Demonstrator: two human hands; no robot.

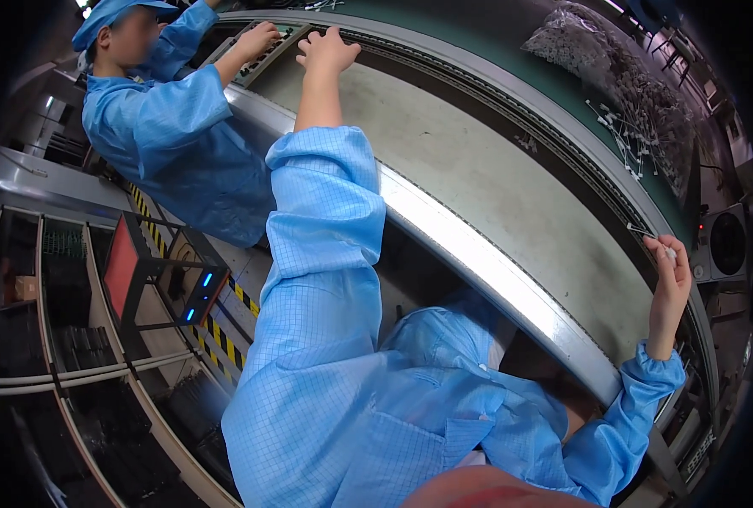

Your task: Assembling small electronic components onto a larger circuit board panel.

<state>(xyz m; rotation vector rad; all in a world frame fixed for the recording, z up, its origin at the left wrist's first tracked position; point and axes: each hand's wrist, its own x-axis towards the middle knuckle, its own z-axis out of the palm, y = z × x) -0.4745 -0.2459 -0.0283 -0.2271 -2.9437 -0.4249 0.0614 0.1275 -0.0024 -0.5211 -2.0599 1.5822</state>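
My left hand (329,52) reaches far out over the conveyor belt (470,161), its fingers spread and holding nothing. It is beside the right edge of a tray-like frame (287,49) with small parts in it, and I cannot tell whether it touches the frame. Over the belt's right end, my right hand (671,275) is closed on a short cable with small white connectors (669,253). One end of the cable sticks out past the fingertips toward the belt's far rail.
A co-worker (169,127) in blue stands at the left, a hand on the frame. Clear bags (580,42) and loose white-ended cables (635,144) lie on the green surface beyond the rail. Lower left are a black-framed device (165,275) and divided racks (88,372) of dark parts.
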